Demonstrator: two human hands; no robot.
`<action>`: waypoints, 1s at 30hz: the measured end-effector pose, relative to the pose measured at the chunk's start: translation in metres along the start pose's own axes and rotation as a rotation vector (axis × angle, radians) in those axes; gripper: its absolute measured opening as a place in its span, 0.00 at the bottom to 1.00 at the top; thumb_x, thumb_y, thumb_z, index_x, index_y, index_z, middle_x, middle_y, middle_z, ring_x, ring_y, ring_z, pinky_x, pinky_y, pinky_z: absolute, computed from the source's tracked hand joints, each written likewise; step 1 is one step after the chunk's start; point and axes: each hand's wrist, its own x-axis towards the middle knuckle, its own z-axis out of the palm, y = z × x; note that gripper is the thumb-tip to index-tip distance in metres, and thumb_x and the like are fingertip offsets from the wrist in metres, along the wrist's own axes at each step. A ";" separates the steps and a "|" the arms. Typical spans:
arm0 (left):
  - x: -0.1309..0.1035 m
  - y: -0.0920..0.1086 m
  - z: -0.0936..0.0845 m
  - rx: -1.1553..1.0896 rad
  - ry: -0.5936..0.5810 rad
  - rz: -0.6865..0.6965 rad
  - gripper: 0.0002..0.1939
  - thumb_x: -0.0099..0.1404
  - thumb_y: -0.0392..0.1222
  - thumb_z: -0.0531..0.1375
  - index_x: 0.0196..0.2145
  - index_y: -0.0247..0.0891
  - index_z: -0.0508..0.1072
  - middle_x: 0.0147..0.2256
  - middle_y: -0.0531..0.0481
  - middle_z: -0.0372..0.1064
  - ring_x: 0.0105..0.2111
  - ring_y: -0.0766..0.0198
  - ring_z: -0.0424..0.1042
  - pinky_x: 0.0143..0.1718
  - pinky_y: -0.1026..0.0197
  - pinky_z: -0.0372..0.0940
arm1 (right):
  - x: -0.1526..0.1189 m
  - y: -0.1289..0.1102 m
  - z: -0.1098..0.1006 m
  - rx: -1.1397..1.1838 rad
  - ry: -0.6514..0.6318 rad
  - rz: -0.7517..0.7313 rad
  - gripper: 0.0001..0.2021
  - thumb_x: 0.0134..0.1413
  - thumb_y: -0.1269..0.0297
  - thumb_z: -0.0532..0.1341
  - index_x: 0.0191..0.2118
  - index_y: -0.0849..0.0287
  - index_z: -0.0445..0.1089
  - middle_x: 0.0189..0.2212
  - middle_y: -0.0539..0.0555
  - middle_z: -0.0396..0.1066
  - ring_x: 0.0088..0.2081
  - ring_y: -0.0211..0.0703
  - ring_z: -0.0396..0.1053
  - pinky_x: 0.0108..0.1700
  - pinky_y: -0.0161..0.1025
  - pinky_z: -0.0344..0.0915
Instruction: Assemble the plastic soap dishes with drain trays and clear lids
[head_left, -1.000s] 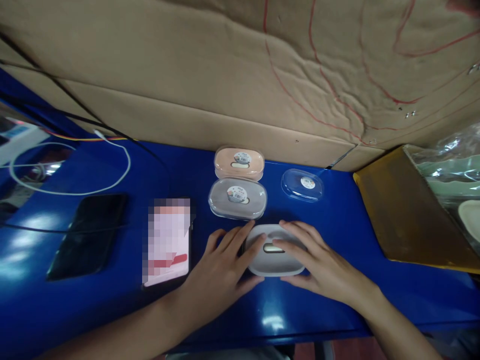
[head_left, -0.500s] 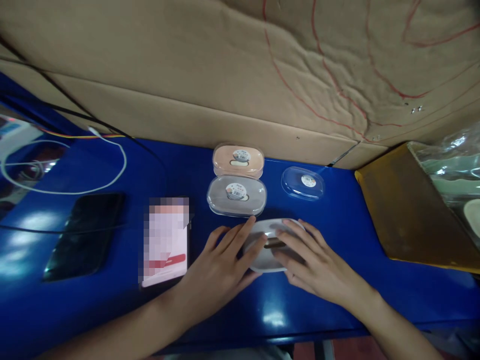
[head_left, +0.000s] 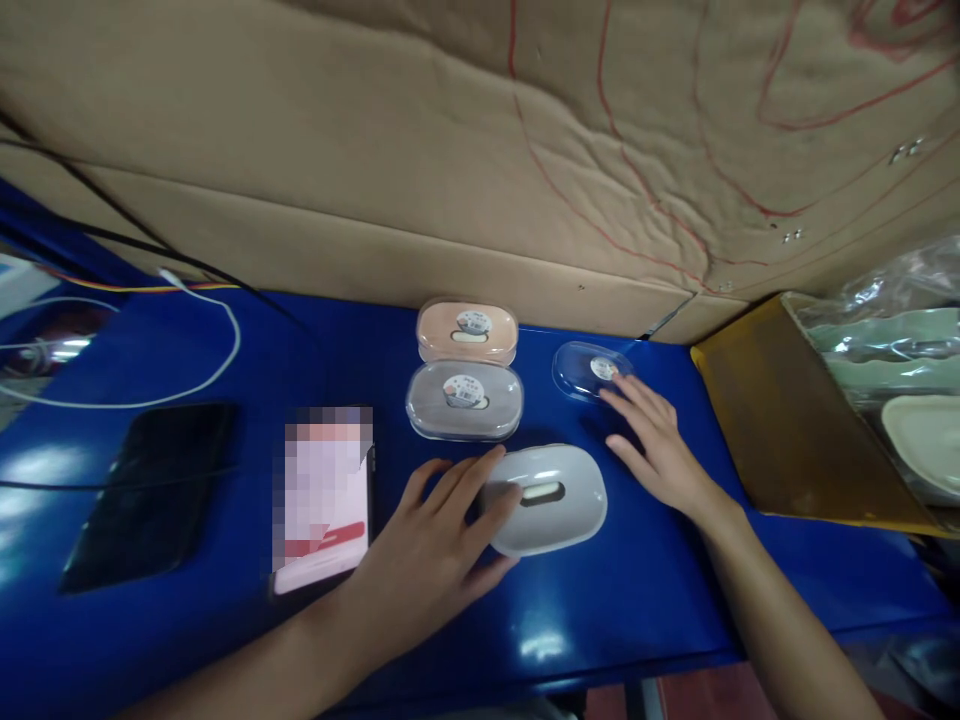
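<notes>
A light grey oval dish with a slot in its middle lies on the blue table. My left hand rests at its left edge, fingers spread and touching the rim. My right hand is over to the right, fingers apart, its fingertips at the near right edge of a clear lid with a round label. Behind the dish sit a grey dish under a clear cover and a peach dish under a clear cover, both labelled.
A phone with a lit screen and a dark phone lie at the left, beside a white cable. An open cardboard box holding pale dishes stands at the right. Cardboard walls the back.
My right hand has left the light grey dish and moved back and right to the clear lid. My left hand stays at the dish. The view has shifted slightly.
</notes>
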 end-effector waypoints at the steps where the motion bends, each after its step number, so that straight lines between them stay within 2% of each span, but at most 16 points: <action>1: 0.000 0.000 0.000 -0.004 0.003 0.000 0.20 0.73 0.42 0.63 0.61 0.37 0.71 0.67 0.26 0.62 0.59 0.36 0.72 0.55 0.34 0.66 | 0.000 -0.007 -0.001 0.039 -0.033 -0.044 0.28 0.75 0.52 0.56 0.75 0.47 0.55 0.74 0.61 0.57 0.75 0.61 0.53 0.71 0.68 0.54; 4: 0.002 -0.001 0.000 0.000 0.000 0.000 0.23 0.72 0.43 0.65 0.62 0.37 0.70 0.68 0.25 0.61 0.60 0.35 0.71 0.55 0.34 0.67 | -0.002 -0.031 -0.003 0.147 -0.125 -0.150 0.26 0.75 0.55 0.57 0.73 0.51 0.57 0.68 0.61 0.68 0.68 0.58 0.65 0.68 0.62 0.61; 7: 0.002 -0.001 0.000 0.025 -0.019 0.012 0.25 0.72 0.46 0.67 0.63 0.36 0.69 0.69 0.24 0.59 0.62 0.35 0.69 0.56 0.35 0.67 | -0.002 -0.042 -0.003 0.188 -0.120 -0.153 0.23 0.75 0.59 0.56 0.71 0.52 0.60 0.65 0.60 0.71 0.65 0.55 0.69 0.65 0.57 0.66; 11: 0.003 0.001 0.000 0.061 -0.046 0.042 0.25 0.75 0.46 0.65 0.65 0.36 0.68 0.71 0.24 0.56 0.64 0.37 0.68 0.56 0.35 0.67 | 0.000 -0.042 0.000 0.168 -0.115 -0.124 0.21 0.75 0.62 0.55 0.69 0.53 0.64 0.66 0.60 0.70 0.66 0.54 0.68 0.66 0.57 0.66; 15: 0.003 0.000 0.002 0.058 -0.043 0.042 0.23 0.77 0.44 0.62 0.65 0.35 0.67 0.72 0.23 0.53 0.66 0.36 0.65 0.56 0.34 0.68 | 0.000 -0.042 0.002 0.143 -0.133 -0.128 0.23 0.77 0.61 0.53 0.72 0.53 0.59 0.68 0.61 0.67 0.69 0.54 0.64 0.67 0.59 0.63; 20: 0.003 -0.002 0.004 -0.048 -0.012 0.010 0.24 0.79 0.45 0.58 0.67 0.36 0.65 0.73 0.25 0.50 0.67 0.36 0.65 0.57 0.36 0.71 | -0.004 -0.041 0.000 0.148 -0.129 -0.178 0.32 0.76 0.46 0.53 0.77 0.50 0.50 0.75 0.62 0.55 0.73 0.60 0.56 0.69 0.63 0.60; 24: 0.002 -0.002 0.004 -0.099 -0.011 -0.011 0.23 0.79 0.45 0.58 0.67 0.37 0.65 0.73 0.26 0.49 0.64 0.37 0.68 0.57 0.36 0.72 | -0.004 -0.039 0.000 0.171 -0.161 -0.233 0.36 0.74 0.39 0.50 0.78 0.49 0.48 0.75 0.62 0.55 0.73 0.60 0.58 0.69 0.62 0.61; 30: 0.001 -0.002 0.003 -0.142 -0.017 -0.054 0.21 0.78 0.46 0.60 0.65 0.40 0.67 0.73 0.30 0.51 0.63 0.38 0.68 0.57 0.36 0.73 | -0.004 -0.038 0.003 0.170 -0.169 -0.210 0.31 0.78 0.47 0.49 0.78 0.47 0.46 0.75 0.58 0.56 0.73 0.57 0.57 0.71 0.62 0.59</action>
